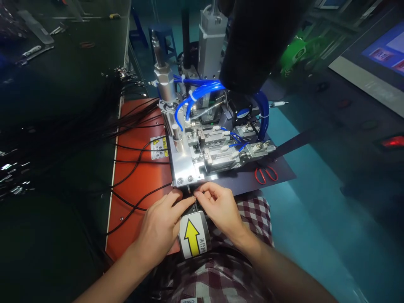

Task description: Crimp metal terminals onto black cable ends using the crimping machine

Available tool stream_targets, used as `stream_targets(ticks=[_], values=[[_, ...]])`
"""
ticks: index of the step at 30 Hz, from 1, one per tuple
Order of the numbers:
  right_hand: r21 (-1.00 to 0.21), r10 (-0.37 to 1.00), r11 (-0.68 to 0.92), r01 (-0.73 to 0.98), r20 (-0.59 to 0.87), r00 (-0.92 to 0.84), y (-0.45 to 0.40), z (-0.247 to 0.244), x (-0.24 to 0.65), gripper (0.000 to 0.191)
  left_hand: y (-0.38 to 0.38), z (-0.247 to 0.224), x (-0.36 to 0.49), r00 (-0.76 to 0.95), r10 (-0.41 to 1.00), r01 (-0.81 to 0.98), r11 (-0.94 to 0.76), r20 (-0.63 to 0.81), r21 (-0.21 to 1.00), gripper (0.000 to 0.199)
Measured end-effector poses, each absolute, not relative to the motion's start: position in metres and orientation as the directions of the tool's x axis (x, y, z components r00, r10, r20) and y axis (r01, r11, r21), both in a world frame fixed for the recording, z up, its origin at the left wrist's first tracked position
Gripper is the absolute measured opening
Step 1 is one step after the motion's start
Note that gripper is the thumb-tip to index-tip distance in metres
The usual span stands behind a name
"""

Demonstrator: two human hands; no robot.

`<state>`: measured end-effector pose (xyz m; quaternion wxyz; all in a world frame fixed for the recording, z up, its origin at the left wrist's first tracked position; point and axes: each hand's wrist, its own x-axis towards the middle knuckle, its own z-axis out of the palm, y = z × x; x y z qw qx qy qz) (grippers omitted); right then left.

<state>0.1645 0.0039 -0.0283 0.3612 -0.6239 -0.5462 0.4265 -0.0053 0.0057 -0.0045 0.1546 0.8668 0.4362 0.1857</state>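
Observation:
A benchtop machine [184,170] with a silver metal plate and blue air tubes [205,88] stands in front of me. At its near edge my left hand [160,221] is closed, its thumb reaching toward the right fingertips. My right hand [222,208] pinches with thumb and forefinger at the same spot. Whatever lies between the fingers is too small or hidden to make out. Just below my hands is a rounded cover with a yellow arrow label [192,235]. Black cables [139,162] run across the orange board [132,172] left of the machine.
Red-handled scissors [266,175] lie on the dark base plate at right. A large bundle of black cables [91,120] with shiny ends spreads over the dark table at left. A black cylinder [255,42] hangs overhead. A screen [388,50] stands at far right.

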Motion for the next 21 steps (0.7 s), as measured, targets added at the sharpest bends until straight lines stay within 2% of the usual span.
stream_targets(ticks=[4, 8, 13, 17, 19, 21], values=[[-0.917, 0.997, -0.078, 0.392, -0.076, 0.02, 0.006, -0.028, 0.163, 0.012, 0.006, -0.004, -0.004, 0.537, 0.821, 0.698, -0.561, 0.192, 0.445, 0.035], [-0.95, 0.999, -0.036, 0.309, -0.034, 0.011, 0.002, -0.033, 0.164, 0.01, 0.007, -0.003, -0.004, 0.539, 0.817, 0.688, -0.567, 0.204, 0.452, 0.033], [-0.977, 0.977, -0.204, 0.056, -0.2, 0.072, -0.002, -0.042, 0.164, 0.01, 0.007, -0.001, -0.004, 0.552, 0.807, 0.681, -0.582, 0.21, 0.445, 0.032], [-0.9, 0.909, -0.414, -0.137, -0.416, -0.014, 0.002, -0.045, 0.169, 0.015, 0.007, 0.0, -0.003, 0.562, 0.801, 0.7, -0.594, 0.207, 0.396, 0.032], [-0.882, 0.895, -0.445, -0.155, -0.443, -0.049, 0.002, -0.046, 0.173, 0.021, 0.006, 0.001, -0.002, 0.567, 0.804, 0.717, -0.59, 0.182, 0.371, 0.032], [-0.9, 0.911, -0.413, -0.142, -0.41, -0.053, 0.001, -0.046, 0.176, 0.025, 0.003, 0.004, -0.001, 0.575, 0.803, 0.738, -0.591, 0.156, 0.326, 0.033]])
